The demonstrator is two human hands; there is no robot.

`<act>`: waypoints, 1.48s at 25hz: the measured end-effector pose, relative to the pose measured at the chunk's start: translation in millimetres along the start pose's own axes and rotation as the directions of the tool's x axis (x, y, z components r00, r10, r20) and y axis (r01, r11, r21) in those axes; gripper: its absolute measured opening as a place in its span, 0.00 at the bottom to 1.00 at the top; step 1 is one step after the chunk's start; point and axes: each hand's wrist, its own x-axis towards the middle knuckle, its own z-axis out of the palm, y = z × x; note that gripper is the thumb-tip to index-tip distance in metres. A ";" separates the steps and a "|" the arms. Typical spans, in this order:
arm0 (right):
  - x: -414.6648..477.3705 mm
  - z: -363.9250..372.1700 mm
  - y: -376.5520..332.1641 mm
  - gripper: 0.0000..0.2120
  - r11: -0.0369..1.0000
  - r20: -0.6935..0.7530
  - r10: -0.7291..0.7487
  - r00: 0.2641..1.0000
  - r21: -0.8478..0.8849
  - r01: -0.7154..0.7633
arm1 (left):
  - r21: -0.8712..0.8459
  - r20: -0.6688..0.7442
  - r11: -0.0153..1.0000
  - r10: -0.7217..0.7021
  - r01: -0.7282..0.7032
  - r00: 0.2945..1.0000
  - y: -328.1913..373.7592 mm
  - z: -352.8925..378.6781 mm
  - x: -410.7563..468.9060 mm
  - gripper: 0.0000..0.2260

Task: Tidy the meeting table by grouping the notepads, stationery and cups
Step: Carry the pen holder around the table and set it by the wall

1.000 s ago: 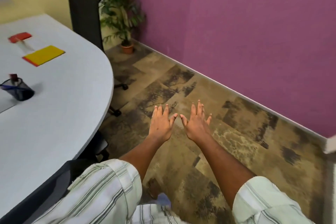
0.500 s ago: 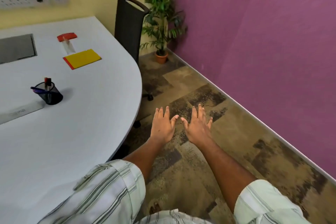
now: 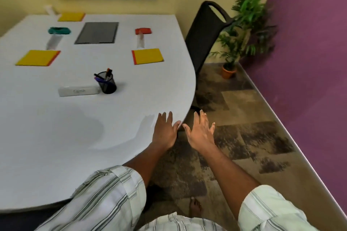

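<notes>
both hands are empty, fingers spread: the left hand hovers over the rounded edge of the surface, the right hand just beside it above the carpet. nothing looks grouped yet, so this reads as a first reach. the nearest pick is the mesh pen holder; lift it upright so the pens stay in. the white case lies just beside it. farther off, three yellow notepads lie well apart: right notepad, left notepad, far notepad. the red-topped item and teal-topped item, likely cups, are blurred. a grey panel lies between them and a black chair crowds the right edge
</notes>
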 end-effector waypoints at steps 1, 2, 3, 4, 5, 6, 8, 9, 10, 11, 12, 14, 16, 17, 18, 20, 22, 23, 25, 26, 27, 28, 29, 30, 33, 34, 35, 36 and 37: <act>16.7 -0.4 -4.6 0.35 0.999 0.020 -0.050 0.999 -0.008 0.050 | 0.003 -0.029 0.999 -0.054 0.054 0.998 -5.5 -5.3 10.0 0.29; 33.3 -0.8 -8.6 0.34 0.995 0.037 -0.096 0.995 -0.014 0.096 | -0.003 -0.061 0.994 -0.105 0.105 0.993 -9.5 -11.5 17.2 0.28; 49.6 -0.7 -12.7 0.34 0.990 0.050 -0.141 0.989 -0.017 0.142 | -0.017 -0.098 0.989 -0.151 0.150 0.984 -12.5 -17.7 22.9 0.27; 63.7 -0.9 -18.3 0.34 0.983 0.063 -0.183 0.981 -0.015 0.184 | -0.037 -0.148 0.984 -0.179 0.175 0.973 -15.5 -24.1 27.1 0.26; 75.3 -0.5 -24.5 0.34 0.974 0.078 -0.224 0.971 -0.013 0.226 | -0.038 -0.212 0.983 -0.183 0.179 0.960 -19.9 -29.3 30.3 0.24; 86.3 1.6 -31.3 0.34 0.963 0.097 -0.268 0.958 -0.014 0.271 | -0.021 -0.270 0.982 -0.187 0.189 0.944 -25.7 -33.5 32.5 0.21; 102.8 8.8 -43.9 0.34 0.938 0.138 -0.338 0.931 -0.032 0.345 | -0.016 -0.306 0.961 -0.268 0.276 0.914 -36.7 -40.7 35.2 0.19; 108.3 13.5 -50.1 0.34 0.926 0.153 -0.366 0.918 -0.040 0.376 | -0.027 -0.298 0.944 -0.321 0.328 0.899 -41.6 -43.9 35.7 0.20; 113.4 18.0 -57.1 0.34 0.916 0.164 -0.389 0.906 -0.036 0.400 | -0.036 -0.304 0.934 -0.349 0.355 0.887 -47.7 -45.5 37.1 0.20; 118.0 22.4 -64.3 0.34 0.908 0.177 -0.408 0.896 -0.025 0.418 | -0.042 -0.322 0.932 -0.355 0.361 0.878 -55.0 -46.4 39.6 0.20; 121.3 26.7 -70.6 0.34 0.901 0.191 -0.422 0.886 -0.016 0.432 | -0.053 -0.327 0.928 -0.364 0.368 0.872 -60.3 -48.2 41.0 0.20; 129.2 35.0 -83.0 0.33 0.888 0.205 -0.447 0.871 -0.018 0.460 | -0.082 -0.317 0.913 -0.404 0.399 0.858 -70.1 -54.1 48.8 0.21; 138.1 40.1 -98.2 0.33 0.888 0.221 -0.447 0.867 -0.006 0.460 | -0.140 -0.289 0.896 -0.445 0.422 0.848 -84.2 -61.1 62.2 0.22; 141.7 42.4 -105.5 0.33 0.892 0.215 -0.441 0.871 -0.003 0.452 | -0.163 -0.278 0.889 -0.457 0.427 0.845 -91.3 -66.0 69.6 0.22; 146.1 43.8 -113.6 0.33 0.895 0.196 -0.438 0.877 -0.002 0.447 | -0.178 -0.272 0.887 -0.460 0.426 0.845 -98.2 -71.7 76.9 0.23; 155.6 44.6 -127.2 0.33 0.906 0.189 -0.420 0.888 0.021 0.424 | -0.203 -0.261 0.884 -0.462 0.420 0.847 -111.8 -81.2 88.0 0.22; 165.5 47.1 -140.1 0.33 0.915 0.188 -0.402 0.896 0.043 0.401 | -0.221 -0.258 0.885 -0.459 0.410 0.850 -125.1 -87.5 98.0 0.22; 169.2 49.0 -147.0 0.33 0.919 0.189 -0.394 0.899 0.056 0.391 | -0.255 -0.255 0.873 -0.476 0.416 0.842 -131.4 -91.1 103.3 0.22; 177.0 51.7 -157.3 0.33 0.920 0.197 -0.391 0.899 0.075 0.384 | -0.377 -0.233 0.811 -0.550 0.447 0.802 -140.6 -98.8 114.0 0.23; 183.5 54.6 -163.3 0.33 0.917 0.198 -0.398 0.896 0.081 0.390 | -0.435 -0.214 0.772 -0.589 0.463 0.780 -145.8 -103.1 120.7 0.23; 190.4 57.9 -169.6 0.33 0.913 0.199 -0.408 0.891 0.092 0.398 | -0.483 -0.193 0.736 -0.617 0.474 0.763 -151.0 -107.2 128.0 0.23; 198.9 61.3 -177.4 0.33 0.907 0.201 -0.420 0.885 0.112 0.406 | -0.520 -0.175 0.708 -0.636 0.478 0.751 -157.2 -111.2 136.7 0.23; 207.9 63.9 -184.6 0.33 0.902 0.205 -0.430 0.879 0.134 0.410 | -0.545 -0.164 0.689 -0.647 0.478 0.744 -163.0 -114.2 145.6 0.23; 217.3 66.4 -191.5 0.34 0.897 0.213 -0.439 0.873 0.157 0.413 | -0.556 -0.158 0.680 -0.652 0.478 0.742 -167.7 -117.2 154.8 0.23; 248.0 80.2 -212.2 0.35 0.874 0.270 -0.484 0.833 0.203 0.442 | -0.590 -0.106 0.613 -0.704 0.525 0.703 -181.9 -127.1 187.0 0.29; 258.3 85.7 -218.7 0.36 0.863 0.299 -0.503 0.810 0.208 0.459 | -0.613 -0.085 0.574 -0.731 0.543 0.677 -185.9 -129.6 196.4 0.31; 270.1 90.6 -226.1 0.36 0.858 0.340 -0.513 0.789 0.225 0.461 | -0.622 -0.072 0.548 -0.752 0.560 0.656 -190.3 -131.6 205.4 0.33; 282.1 95.4 -233.9 0.37 0.860 0.381 -0.509 0.772 0.258 0.440 | -0.614 -0.069 0.542 -0.761 0.574 0.644 -194.7 -132.9 214.2 0.35; 292.4 100.4 -240.8 0.38 0.861 0.411 -0.506 0.758 0.295 0.414 | -0.599 -0.071 0.547 -0.764 0.585 0.642 -200.7 -133.5 221.6 0.36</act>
